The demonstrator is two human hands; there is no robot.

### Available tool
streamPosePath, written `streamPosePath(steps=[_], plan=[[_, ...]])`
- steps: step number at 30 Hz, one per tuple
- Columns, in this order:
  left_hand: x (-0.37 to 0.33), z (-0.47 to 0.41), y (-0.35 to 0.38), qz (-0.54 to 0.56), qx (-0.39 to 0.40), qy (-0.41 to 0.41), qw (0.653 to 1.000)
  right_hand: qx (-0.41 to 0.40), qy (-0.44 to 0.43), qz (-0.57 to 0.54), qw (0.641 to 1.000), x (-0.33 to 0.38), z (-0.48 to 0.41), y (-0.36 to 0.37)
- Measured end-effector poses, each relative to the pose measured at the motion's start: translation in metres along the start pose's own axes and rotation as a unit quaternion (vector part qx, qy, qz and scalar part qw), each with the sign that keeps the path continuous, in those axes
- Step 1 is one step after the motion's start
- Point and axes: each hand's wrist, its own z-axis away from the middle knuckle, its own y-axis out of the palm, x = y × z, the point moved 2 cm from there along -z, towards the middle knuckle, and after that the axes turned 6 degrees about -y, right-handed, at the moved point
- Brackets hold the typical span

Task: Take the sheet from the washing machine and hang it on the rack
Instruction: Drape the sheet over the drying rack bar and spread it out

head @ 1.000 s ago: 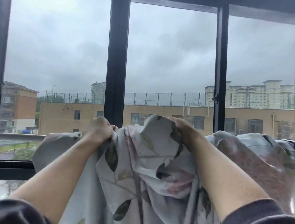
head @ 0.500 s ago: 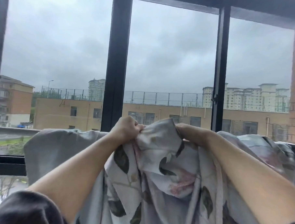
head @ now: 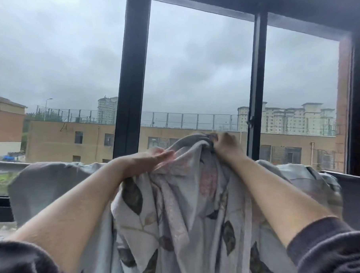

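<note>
Already the leaf-printed sheet (head: pixel 182 208) is out of the machine and lies bunched over the rack rail (head: pixel 4 164) by the window, so the hanging step is in hand. The right hand (head: pixel 226 147) clutches a raised fold of it, while the left hand (head: pixel 151 158), blurred, lays nearly straight fingers on the cloth. Next, I judge, the bunch wants spreading sideways along the rail.

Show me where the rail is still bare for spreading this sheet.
Bare rail shows only at far left, between the picture edge and the left end of the sheet. The middle is crowded: the right hand grips a bunch there, with the left hand beside it.
</note>
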Motion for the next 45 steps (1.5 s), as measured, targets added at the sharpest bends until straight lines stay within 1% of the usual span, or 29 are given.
streamPosePath(steps=[1,2,3,4,6,7,8,9,10,12,14,18,20,21,22,23,25,26,30,34,35,36,37,39,40,41,42,43,45], plan=[[0.0,0.004,0.001,-0.033,-0.004,0.017,0.999,0.152,-0.009,0.052,0.987,0.001,0.01,0.02],[0.002,0.004,0.003,-0.064,-0.014,0.034,0.997,0.284,-0.018,0.093,0.954,0.004,0.021,0.033],[-0.001,0.008,0.005,-0.075,-0.019,0.04,0.996,0.328,-0.03,0.117,0.937,0.008,0.027,0.035],[-0.002,0.009,0.004,-0.066,-0.025,0.048,0.996,0.315,-0.05,0.118,0.94,0.015,0.027,0.026],[-0.002,0.011,0.003,-0.047,-0.06,0.034,0.997,0.194,-0.062,0.039,0.978,0.027,0.029,-0.004],[-0.001,0.008,0.002,-0.059,-0.082,0.007,0.995,0.19,-0.078,-0.018,0.979,0.033,0.038,-0.014],[-0.001,0.008,0.002,-0.08,-0.109,-0.008,0.991,0.234,-0.096,-0.053,0.966,0.04,0.054,-0.023],[-0.001,0.008,0.001,-0.111,-0.132,-0.023,0.985,0.285,-0.114,-0.034,0.951,0.043,0.071,-0.023],[-0.002,0.007,0.001,-0.126,-0.153,-0.036,0.979,0.297,-0.136,0.03,0.945,0.043,0.088,-0.019],[-0.005,0.004,0.002,-0.129,-0.183,-0.068,0.972,0.179,-0.162,0.126,0.962,0.037,0.106,-0.011],[-0.011,0.004,0.002,-0.12,-0.212,-0.093,0.965,0.057,-0.15,0.12,0.98,0.033,0.109,-0.009],[-0.015,0.005,0.006,-0.15,-0.144,-0.077,0.975,-0.031,-0.11,0.054,0.992,0.029,0.083,-0.022],[-0.013,0.008,0.006,-0.066,-0.092,-0.019,0.993,-0.085,-0.064,-0.011,0.994,0.021,0.059,-0.04],[-0.012,0.01,0.004,-0.019,-0.072,0.027,0.997,-0.07,-0.041,-0.029,0.996,0.016,0.049,-0.044],[-0.009,0.01,0.004,0.008,-0.054,0.056,0.997,-0.015,-0.025,-0.028,0.999,0.011,0.042,-0.042],[-0.007,0.013,0.003,0.011,-0.036,0.07,0.997,0.07,-0.016,-0.012,0.997,0.008,0.039,-0.032],[-0.002,0.016,0.003,-0.036,-0.025,0.076,0.996,0.246,0.01,0.043,0.968,0.005,0.045,-0.006],[0.001,0.016,0.004,-0.059,-0.033,0.076,0.995,0.296,0.019,0.052,0.954,0.006,0.05,0.002],[0.002,0.009,0.001,-0.076,-0.147,0.005,0.986,0.312,0.031,-0.034,0.949,0.019,0.056,-0.004],[-0.003,0.002,-0.028,-0.073,-0.352,-0.07,0.93,0.318,0.049,-0.123,0.939,0.016,0.059,-0.006],[-0.003,0.0,-0.032,-0.085,-0.379,-0.087,0.917,0.319,0.05,-0.144,0.935,0.015,0.059,-0.007],[-0.001,-0.005,-0.031,-0.126,-0.347,-0.113,0.922,0.326,0.046,-0.154,0.931,0.015,0.058,-0.007],[0.0,-0.01,-0.024,-0.161,-0.268,-0.134,0.94,0.338,0.032,-0.146,0.929,0.014,0.058,-0.008],[0.003,-0.013,-0.004,-0.168,-0.047,-0.185,0.967,0.365,-0.001,-0.088,0.927,0.014,0.06,-0.009],[0.0,-0.011,0.0,-0.154,0.012,-0.191,0.969,0.368,-0.009,-0.059,0.928,0.011,0.06,-0.01],[-0.005,-0.012,0.0,-0.159,0.01,-0.167,0.973,0.364,-0.009,-0.041,0.93,0.009,0.059,-0.011],[-0.01,-0.013,-0.003,-0.185,-0.03,-0.125,0.974,0.359,-0.002,-0.032,0.933,0.006,0.058,-0.012],[-0.016,-0.014,-0.003,-0.177,-0.095,-0.057,0.978,0.353,0.006,-0.029,0.935,0.003,0.057,-0.012],[-0.029,0.004,0.009,-0.136,-0.105,0.08,0.982,0.321,0.022,-0.038,0.946,-0.001,0.055,-0.011]])
